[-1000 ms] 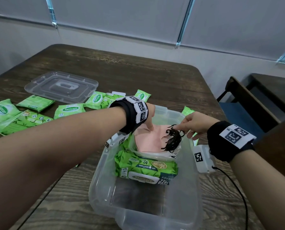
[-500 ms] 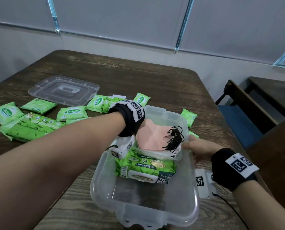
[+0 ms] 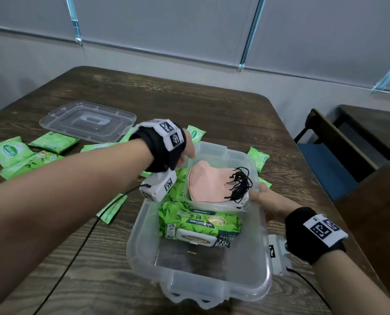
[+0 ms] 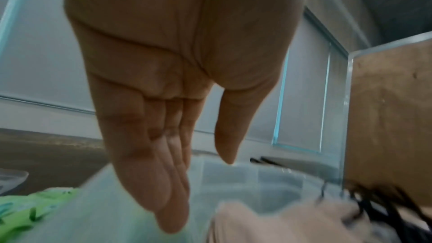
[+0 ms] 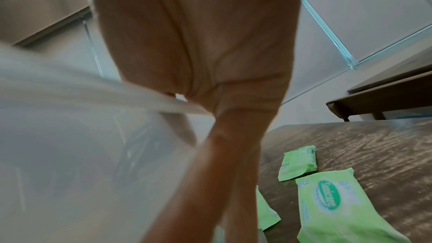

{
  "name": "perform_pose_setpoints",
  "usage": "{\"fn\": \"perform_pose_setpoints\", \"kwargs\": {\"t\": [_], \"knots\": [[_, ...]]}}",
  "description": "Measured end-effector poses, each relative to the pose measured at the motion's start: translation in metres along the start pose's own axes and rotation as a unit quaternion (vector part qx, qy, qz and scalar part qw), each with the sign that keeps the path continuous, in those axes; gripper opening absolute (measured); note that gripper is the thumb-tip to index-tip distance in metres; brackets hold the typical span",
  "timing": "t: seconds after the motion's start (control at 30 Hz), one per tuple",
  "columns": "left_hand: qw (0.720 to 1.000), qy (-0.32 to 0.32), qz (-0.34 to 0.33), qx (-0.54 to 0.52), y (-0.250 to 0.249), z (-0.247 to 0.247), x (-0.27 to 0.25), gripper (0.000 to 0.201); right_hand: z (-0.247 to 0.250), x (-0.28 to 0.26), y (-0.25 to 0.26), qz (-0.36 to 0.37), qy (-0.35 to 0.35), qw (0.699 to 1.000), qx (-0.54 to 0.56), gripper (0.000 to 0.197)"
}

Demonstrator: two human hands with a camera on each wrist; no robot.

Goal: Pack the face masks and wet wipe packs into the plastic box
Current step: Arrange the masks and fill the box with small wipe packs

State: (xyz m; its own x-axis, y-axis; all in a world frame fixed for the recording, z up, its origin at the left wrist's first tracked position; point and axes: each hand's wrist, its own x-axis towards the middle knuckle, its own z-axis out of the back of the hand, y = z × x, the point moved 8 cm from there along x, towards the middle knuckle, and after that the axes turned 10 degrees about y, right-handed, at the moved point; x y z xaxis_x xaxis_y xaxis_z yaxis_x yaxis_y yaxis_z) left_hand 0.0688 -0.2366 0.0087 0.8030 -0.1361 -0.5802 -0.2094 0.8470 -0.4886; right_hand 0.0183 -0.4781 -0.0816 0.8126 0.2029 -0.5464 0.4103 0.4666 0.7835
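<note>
The plastic box sits near on the table, holding a large wipe pack and pink face masks. The left hand hovers with its fingers released over the far-left rim. The right hand grips the right rim.

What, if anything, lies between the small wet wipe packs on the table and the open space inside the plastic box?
Nothing visible blocks them. The lid lies off to the side, the plastic box is open on top, and its near half is bare. The face masks and large wipe pack fill only the far half.
</note>
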Motion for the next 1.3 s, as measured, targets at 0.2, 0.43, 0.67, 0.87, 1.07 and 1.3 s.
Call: {"fn": "perform_pose_setpoints", "kwargs": {"t": [0.2, 0.43, 0.67, 0.87, 1.07, 1.3], "knots": [[0.993, -0.083, -0.003, -0.088, 0.059, 0.065, -0.034, 0.017, 0.005, 0.005, -0.008, 0.009, -0.021, 1.000, -0.004, 0.065], [0.993, -0.068, 0.088, 0.037, 0.181, 0.059, -0.019, 0.020, -0.003, -0.006, 0.004, 0.029, -0.024, 0.999, 0.024, 0.026], [0.953, -0.046, 0.183, 0.236, 0.280, 0.024, 0.008, 0.006, -0.017, 0.000, 0.008, 0.012, -0.076, 0.996, 0.037, 0.028], [0.955, -0.099, 0.145, 0.240, 0.309, 0.045, 0.016, 0.067, -0.035, 0.001, 0.016, 0.012, -0.116, 0.992, 0.052, 0.014], [0.927, 0.018, 0.083, 0.366, 0.343, 0.055, 0.029, 0.106, -0.033, -0.001, 0.019, 0.033, -0.150, 0.987, 0.047, 0.016], [0.875, 0.006, 0.086, 0.477, 0.340, 0.046, 0.030, 0.116, -0.032, -0.004, 0.013, 0.007, -0.163, 0.986, 0.039, 0.023]]}}
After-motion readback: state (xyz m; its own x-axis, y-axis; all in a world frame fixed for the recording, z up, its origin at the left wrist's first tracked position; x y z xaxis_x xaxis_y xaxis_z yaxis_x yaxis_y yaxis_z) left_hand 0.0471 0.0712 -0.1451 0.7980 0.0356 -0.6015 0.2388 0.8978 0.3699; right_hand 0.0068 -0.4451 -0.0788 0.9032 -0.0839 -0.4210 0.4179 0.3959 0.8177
